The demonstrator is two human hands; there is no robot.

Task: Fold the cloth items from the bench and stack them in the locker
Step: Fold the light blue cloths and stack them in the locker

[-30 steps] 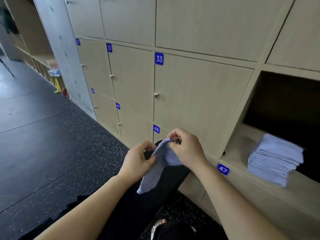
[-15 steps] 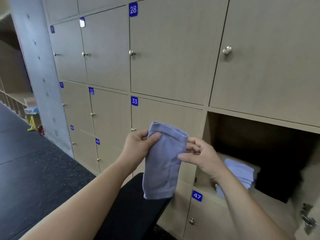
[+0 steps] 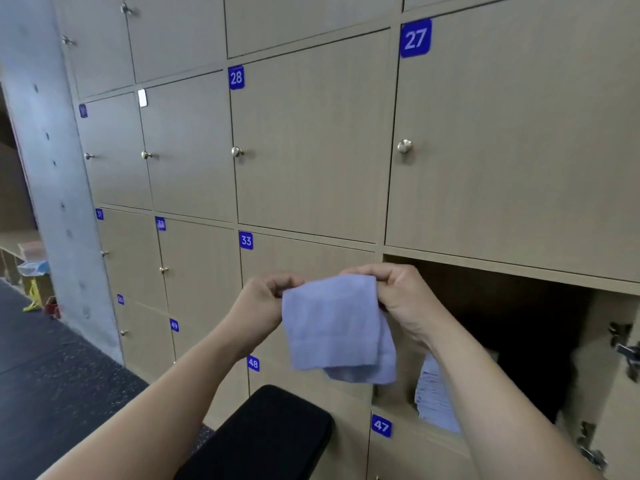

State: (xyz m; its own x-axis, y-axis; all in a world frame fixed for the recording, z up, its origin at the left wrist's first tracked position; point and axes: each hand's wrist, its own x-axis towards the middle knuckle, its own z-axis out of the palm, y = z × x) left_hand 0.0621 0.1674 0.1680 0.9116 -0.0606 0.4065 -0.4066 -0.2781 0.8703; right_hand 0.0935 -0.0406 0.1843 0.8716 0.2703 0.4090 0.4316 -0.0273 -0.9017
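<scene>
While the left grip and the right grip each pinch a top corner, the lilac cloth hangs doubled below and between them, raised above the desk, beside the open locker.

Cloth held up before a wall of lockers

The cloth hangs between the left hand and right hand, which pinch its top corners, in front of closed locker 33. Just right is the open locker, a stack of folded cloths inside it, partly behind the right forearm. The bench lies below the cloth; a concrete pillar stands far left.
</scene>
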